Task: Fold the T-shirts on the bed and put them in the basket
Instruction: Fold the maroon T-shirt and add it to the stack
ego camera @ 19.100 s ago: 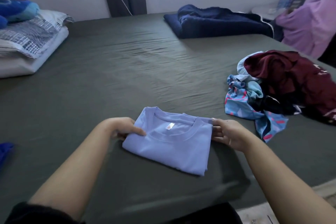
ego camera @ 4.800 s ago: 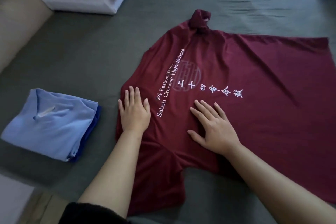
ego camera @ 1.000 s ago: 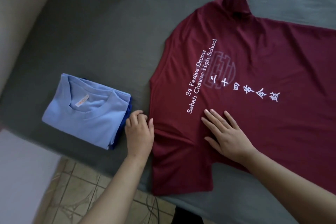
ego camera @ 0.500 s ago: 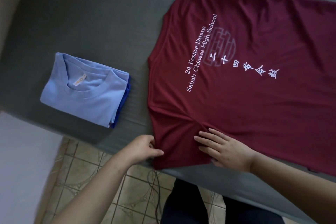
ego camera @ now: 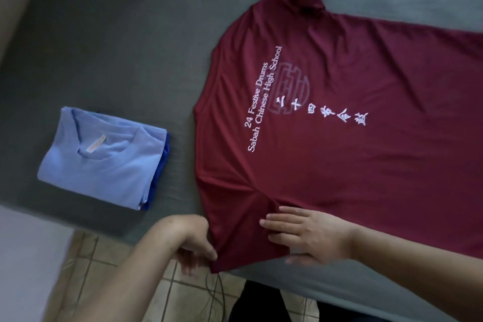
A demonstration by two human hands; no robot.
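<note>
I'm looking down at the bed [ego camera: 109, 42], grey sheet, and the maroon T-shirt [ego camera: 352, 159] is spread flat across its right half, print side up with white lettering (the collar end is bunched at the far edge). My left hand [ego camera: 194, 242] sits at the near corner of that shirt, right where the sleeve hangs over the bed's edge; its fingers [ego camera: 206, 252] are curled and pinching the sleeve hem, though the hand is blurred, so I can't make out each finger. My right hand [ego camera: 307, 235] lies on the sleeve just beside it, fingers straight and spread, palm pressing the cloth flat, holding nothing. Creases fan out from under that hand toward the shirt's body. Off to the left, well apart from the maroon one, the light blue T-shirt [ego camera: 104, 159] rests folded in a neat square, collar and label showing, stacked on a darker blue folded shirt [ego camera: 162, 167] whose edge peeks out on the right. Beyond the bed's near edge I see tiled floor [ego camera: 109, 277] and a cable [ego camera: 217, 287] lying on it.
</note>
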